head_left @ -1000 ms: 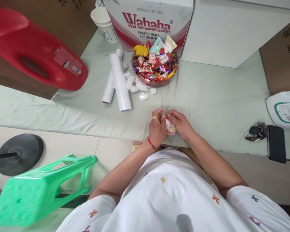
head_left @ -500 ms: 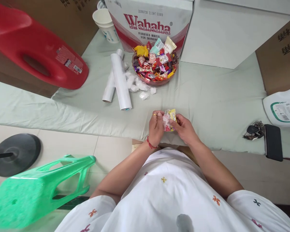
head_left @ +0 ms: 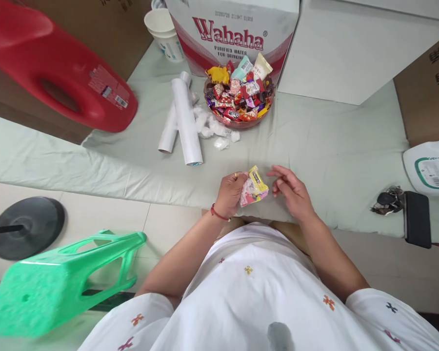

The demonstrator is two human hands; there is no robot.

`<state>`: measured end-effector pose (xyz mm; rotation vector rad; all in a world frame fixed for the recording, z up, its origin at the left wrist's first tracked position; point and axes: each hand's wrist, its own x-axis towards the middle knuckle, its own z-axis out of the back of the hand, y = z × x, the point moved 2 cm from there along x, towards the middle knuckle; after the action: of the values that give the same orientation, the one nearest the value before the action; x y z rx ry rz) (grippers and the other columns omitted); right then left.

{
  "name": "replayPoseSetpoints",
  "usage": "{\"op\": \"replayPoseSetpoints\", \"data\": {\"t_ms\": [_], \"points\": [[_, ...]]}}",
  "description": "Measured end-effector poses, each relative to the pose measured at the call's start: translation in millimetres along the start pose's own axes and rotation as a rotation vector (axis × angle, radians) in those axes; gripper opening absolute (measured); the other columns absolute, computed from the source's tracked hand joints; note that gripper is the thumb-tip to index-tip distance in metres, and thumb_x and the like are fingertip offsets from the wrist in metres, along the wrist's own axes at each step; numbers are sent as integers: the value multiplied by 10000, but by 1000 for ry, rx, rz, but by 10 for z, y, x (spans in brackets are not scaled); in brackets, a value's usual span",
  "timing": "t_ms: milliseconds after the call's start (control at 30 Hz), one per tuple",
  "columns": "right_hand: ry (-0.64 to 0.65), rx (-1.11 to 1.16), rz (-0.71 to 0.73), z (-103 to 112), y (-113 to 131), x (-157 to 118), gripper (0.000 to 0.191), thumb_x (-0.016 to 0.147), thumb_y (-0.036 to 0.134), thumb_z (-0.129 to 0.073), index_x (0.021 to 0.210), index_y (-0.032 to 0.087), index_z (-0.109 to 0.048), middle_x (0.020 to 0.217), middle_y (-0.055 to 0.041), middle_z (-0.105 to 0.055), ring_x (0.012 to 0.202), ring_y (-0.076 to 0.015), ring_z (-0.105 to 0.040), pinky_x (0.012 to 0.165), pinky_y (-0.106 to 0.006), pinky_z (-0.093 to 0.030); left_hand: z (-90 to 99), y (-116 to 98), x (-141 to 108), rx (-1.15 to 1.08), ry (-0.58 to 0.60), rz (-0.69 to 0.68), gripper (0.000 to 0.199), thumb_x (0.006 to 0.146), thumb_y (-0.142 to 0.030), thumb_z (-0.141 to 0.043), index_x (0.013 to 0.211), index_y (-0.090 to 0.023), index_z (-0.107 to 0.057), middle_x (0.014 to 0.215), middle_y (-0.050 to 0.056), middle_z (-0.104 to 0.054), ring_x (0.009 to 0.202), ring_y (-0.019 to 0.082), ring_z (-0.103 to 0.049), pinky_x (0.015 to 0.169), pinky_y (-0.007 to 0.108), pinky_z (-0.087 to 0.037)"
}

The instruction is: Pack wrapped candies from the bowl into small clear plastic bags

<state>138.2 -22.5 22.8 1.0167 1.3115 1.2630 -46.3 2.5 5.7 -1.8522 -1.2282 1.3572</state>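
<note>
On pale-green cloth: round reddish bowl before white-and-red cardboard box, two white cylindrical rolls left of bowl; nearer, yellow-and-pink plastic packet in left hand

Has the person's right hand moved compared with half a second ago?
Yes. Judged against the candy bowl, the right hand has shifted right and is now apart from the packet, which the left hand holds.

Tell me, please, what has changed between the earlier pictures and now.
The right hand has let go of the pink-and-yellow plastic packet and moved away to the right. The left hand still pinches the packet and has shifted slightly left. The candy bowl, white rolls and Wahaha carton stayed put.
</note>
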Motion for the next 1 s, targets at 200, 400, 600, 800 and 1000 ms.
{"op": "replayPoseSetpoints", "data": {"t_ms": [200,400,600,800,1000], "points": [[171,-151,184,33,107,-12,697,861,440,-782,1504,400,-516,1587,-59,-464,1376,-276,-506,1100,-465,-494,-115,-55,-131,-41,181,198,347,772,-373,-805,1059,-224,-676,730,7,-657,541,135,-592,488,264,-470],[136,-21,41,-33,110,27,288,848,448,-805,1082,291,-749,953,-25,-721,851,-212,-683,855,-408,-563,-122,-36,-153,35,384,306,601,855,-768,-574,902,-182,-697,702,78,-673,426,113,-478,347,243,-256],[-143,228,-215,-41,-13,43,398,716,539,-880,859,219,-691,736,17,-627,647,-138,-537,581,-288,-481,-57,-54,-143,-25,251,183,653,752,-794,-693,919,-163,-684,788,36,-640,616,104,-547,418,180,-315],[-157,321,-276,-129,-16,-9,601,703,625,-852,1151,271,-666,969,-16,-709,792,-176,-644,726,-336,-578,-190,-7,-198,65,238,65,555,678,-645,-858,819,-162,-622,582,-60,-472,509,62,-389,466,209,-269],[-153,33,-214,133,21,-215,463,751,533,-844,1094,261,-694,951,-11,-740,823,-201,-664,828,-376,-568,-200,88,-233,368,313,-46,433,889,-593,-685,972,-168,-679,771,26,-655,603,120,-555,526,244,-404]]}}
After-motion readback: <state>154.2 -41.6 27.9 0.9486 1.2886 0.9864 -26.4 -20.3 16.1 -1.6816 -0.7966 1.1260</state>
